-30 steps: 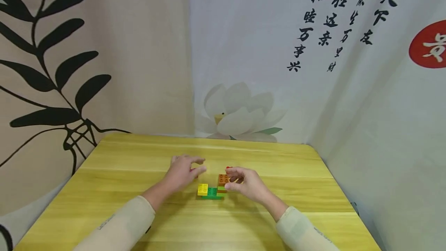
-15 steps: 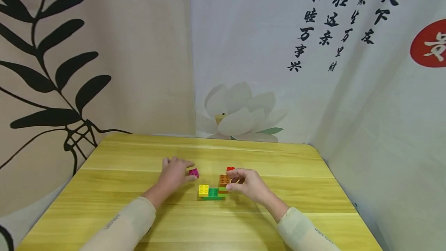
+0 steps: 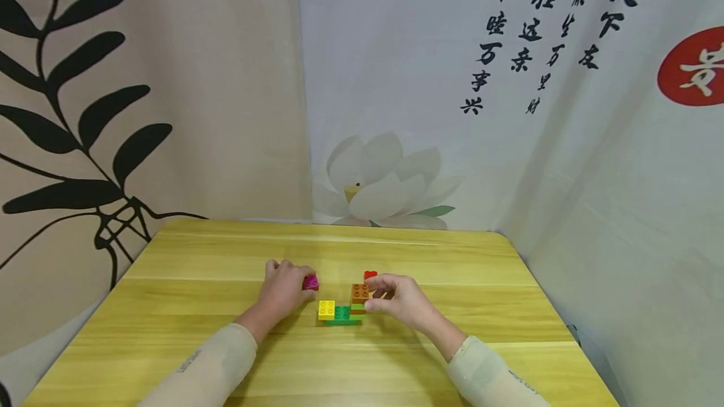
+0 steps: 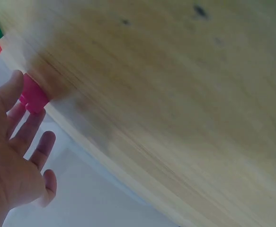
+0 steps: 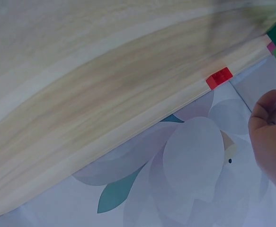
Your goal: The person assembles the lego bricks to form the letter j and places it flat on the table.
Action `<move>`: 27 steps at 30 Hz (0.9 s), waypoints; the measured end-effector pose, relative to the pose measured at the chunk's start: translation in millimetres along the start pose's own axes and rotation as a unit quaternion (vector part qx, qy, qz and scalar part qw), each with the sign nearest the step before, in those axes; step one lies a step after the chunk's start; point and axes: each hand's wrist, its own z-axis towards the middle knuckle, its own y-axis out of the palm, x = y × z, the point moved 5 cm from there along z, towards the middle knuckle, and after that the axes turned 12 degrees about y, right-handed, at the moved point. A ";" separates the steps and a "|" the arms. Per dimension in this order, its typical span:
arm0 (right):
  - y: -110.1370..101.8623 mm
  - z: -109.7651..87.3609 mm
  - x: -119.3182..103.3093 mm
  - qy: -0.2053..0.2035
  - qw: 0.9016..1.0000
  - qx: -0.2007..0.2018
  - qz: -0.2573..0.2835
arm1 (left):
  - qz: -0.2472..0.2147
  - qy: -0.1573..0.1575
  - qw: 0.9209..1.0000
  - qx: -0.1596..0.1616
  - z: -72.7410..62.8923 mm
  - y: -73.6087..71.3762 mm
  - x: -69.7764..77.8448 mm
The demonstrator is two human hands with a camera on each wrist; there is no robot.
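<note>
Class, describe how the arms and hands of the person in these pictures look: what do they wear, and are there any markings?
The left sleeve and right sleeve are cream, each with dark printing too small to read. Both stop short of the wrist. The left hand and right hand are ungloved.

Left grip point(image 3: 281, 286) now apparently pinches the magenta brick point(image 3: 311, 282).

Wears a pale cream left sleeve point(image 3: 209, 366) and a matching right sleeve point(image 3: 492, 375), loose in cut and straight-hemmed. Carries small, illegible dark lettering point(image 3: 189, 361) on each, plus a faint greyish-green patch point(image 3: 483, 363) near the right cuff point(image 3: 464, 349). Leaves left hand point(image 3: 281, 287) and right hand point(image 3: 403, 300) bare
</note>
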 end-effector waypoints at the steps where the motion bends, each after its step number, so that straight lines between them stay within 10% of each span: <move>1: 0.2 0.1 0.0 0.001 1.000 0.000 -0.001 | 0.003 0.000 1.000 0.001 -0.4 0.2 -0.1; 27: 3.5 0.7 -0.4 0.003 1.000 -0.012 0.014 | 0.008 -0.002 1.000 0.008 -3.1 1.7 1.4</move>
